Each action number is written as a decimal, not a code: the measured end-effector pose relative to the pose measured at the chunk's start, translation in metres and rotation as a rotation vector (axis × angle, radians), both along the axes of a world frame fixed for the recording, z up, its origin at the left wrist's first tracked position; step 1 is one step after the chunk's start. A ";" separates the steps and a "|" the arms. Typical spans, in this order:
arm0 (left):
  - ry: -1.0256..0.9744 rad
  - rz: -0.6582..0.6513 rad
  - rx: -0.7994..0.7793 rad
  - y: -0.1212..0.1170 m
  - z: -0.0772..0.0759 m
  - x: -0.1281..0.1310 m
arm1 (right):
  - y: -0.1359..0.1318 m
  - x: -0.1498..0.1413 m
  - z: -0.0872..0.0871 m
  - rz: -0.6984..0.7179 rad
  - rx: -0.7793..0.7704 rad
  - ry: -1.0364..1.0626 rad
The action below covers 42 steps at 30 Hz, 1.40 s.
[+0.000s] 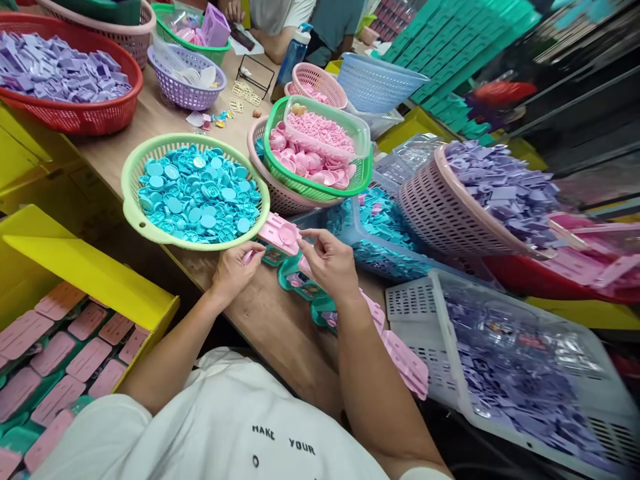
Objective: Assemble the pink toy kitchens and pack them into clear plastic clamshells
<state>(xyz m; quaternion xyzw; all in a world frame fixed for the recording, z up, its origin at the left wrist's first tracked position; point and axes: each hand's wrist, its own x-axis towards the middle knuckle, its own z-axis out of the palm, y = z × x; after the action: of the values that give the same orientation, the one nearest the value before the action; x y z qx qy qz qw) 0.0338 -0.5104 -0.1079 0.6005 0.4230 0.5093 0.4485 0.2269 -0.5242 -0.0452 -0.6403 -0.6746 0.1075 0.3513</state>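
White short-sleeved T-shirt, black capital letters across the front.

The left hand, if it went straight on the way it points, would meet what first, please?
The left hand would probably meet the pink panel with the round recess, just beyond its fingertips, though depth is hard to judge here.

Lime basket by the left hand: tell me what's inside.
The lime basket holds heaped round blue pieces, some flat face up, others hollow side up. They cover its bottom, so anything buried beneath cannot be seen.
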 end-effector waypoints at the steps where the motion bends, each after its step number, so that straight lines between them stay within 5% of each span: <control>1: -0.020 0.004 -0.009 0.003 -0.001 -0.002 | -0.001 0.002 -0.001 0.021 -0.001 -0.077; 8: 0.019 0.138 -0.001 0.027 0.002 -0.022 | 0.017 -0.003 -0.025 -0.144 0.089 -0.400; 14: 0.106 0.103 0.068 0.029 0.000 -0.013 | 0.031 -0.011 -0.010 0.114 0.062 -0.454; 20: 0.122 0.074 0.113 0.029 0.001 -0.001 | 0.038 -0.009 -0.004 0.195 -0.013 -0.614; 24: 0.118 0.068 0.100 0.028 0.004 -0.001 | 0.034 -0.006 -0.014 0.227 -0.009 -0.409; 27: 0.076 -0.001 0.165 0.029 0.007 -0.001 | 0.031 -0.008 -0.017 0.281 -0.004 -0.063; 30: -0.014 -0.098 0.247 0.031 0.011 0.000 | 0.031 -0.010 -0.015 0.311 -0.054 0.289; 33: -0.050 -0.092 0.252 0.034 0.016 0.000 | 0.033 -0.008 -0.009 0.325 -0.106 0.411; 37: 0.099 -0.088 0.344 0.037 0.024 -0.001 | 0.032 -0.002 0.006 0.334 -0.140 0.267; 42: 0.530 -0.116 0.498 0.040 0.034 0.005 | 0.034 0.003 0.022 0.323 -0.029 -0.207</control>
<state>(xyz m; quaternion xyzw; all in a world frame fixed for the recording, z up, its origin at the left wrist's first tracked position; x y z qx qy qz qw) 0.0388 -0.4709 -0.0740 0.8254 0.3528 0.3970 0.1914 0.2300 -0.4897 -0.0227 -0.5363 -0.7995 0.1058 0.2489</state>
